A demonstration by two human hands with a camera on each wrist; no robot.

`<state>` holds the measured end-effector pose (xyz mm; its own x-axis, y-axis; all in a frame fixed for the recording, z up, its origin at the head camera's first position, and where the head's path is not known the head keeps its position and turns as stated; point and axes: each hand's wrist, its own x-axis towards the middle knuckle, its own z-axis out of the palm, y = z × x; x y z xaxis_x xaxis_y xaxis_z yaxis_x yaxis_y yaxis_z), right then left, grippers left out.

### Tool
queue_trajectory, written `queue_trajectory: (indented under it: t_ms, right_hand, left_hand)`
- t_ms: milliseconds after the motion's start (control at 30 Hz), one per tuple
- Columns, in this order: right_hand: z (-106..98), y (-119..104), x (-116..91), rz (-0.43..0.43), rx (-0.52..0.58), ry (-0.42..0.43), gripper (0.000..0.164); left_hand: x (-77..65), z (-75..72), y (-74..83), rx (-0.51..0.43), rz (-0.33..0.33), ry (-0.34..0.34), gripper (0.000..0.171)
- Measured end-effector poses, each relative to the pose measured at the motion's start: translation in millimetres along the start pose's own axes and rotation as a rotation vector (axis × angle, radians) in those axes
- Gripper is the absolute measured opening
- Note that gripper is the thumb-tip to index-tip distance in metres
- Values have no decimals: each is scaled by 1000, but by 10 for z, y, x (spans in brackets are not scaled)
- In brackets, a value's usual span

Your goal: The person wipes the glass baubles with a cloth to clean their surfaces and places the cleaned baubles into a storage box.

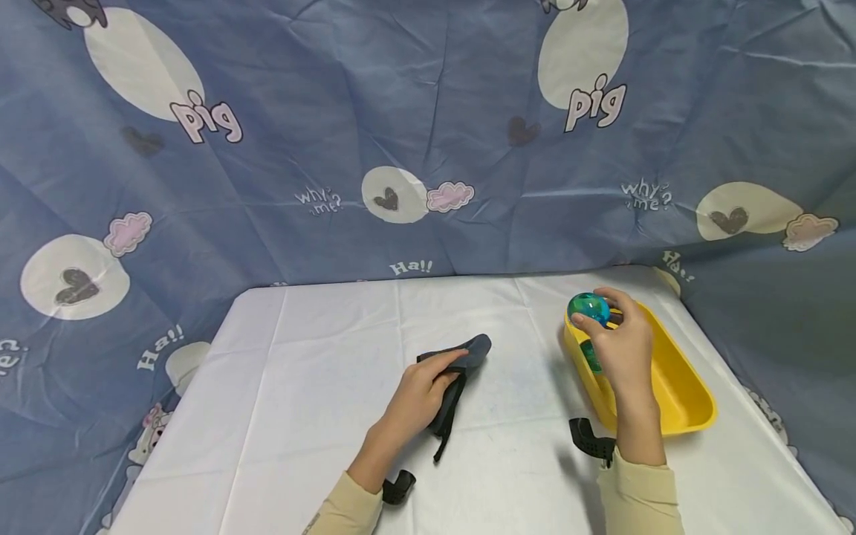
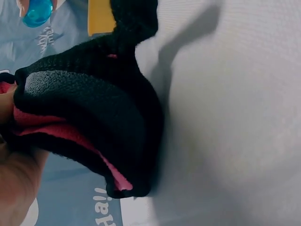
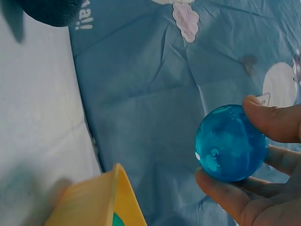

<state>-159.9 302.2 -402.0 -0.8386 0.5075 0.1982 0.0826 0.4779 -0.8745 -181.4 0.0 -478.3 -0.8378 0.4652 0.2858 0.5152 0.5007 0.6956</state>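
My left hand [image 1: 416, 395] pinches a dark grey and black cloth piece [image 1: 478, 351] near the middle of the table. In the left wrist view this cloth piece [image 2: 94, 101] shows black edging, a fuzzy grey panel and a pink lining at its folded opening; a narrow dark strap [image 1: 451, 416] hangs from it. My right hand [image 1: 628, 345] grips a glossy see-through blue-green ball [image 1: 585, 306] between thumb and fingers, over the far left end of a yellow bin [image 1: 698, 405]. The right wrist view shows the blue ball [image 3: 230, 143] held up, close to the fingertips.
A green object [image 1: 591, 357] lies inside the yellow bin, against its left wall. White cloth [image 1: 321, 371] covers the table. Blue printed fabric [image 1: 428, 148] hangs behind the table and along both sides. Black camera mounts [image 1: 591, 440] stick out from the wrists.
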Motion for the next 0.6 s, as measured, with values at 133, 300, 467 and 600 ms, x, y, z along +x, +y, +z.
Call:
queue_trajectory:
  t_ms: [133, 300, 467, 600]
  right_hand:
    - [-49, 44, 31, 20, -29, 4, 54]
    - [-97, 88, 59, 35, -72, -8, 54]
    - [-135, 121, 75, 35, -118, -47, 55]
    - [-166, 143, 78, 55, -146, -87, 56]
  left_hand:
    - [3, 51, 4, -6, 8, -18, 41]
    - [-5, 109, 20, -10, 15, -47, 41]
    - [-13, 160, 16, 3, 21, -62, 41]
    - [-20, 190, 22, 2, 24, -85, 40]
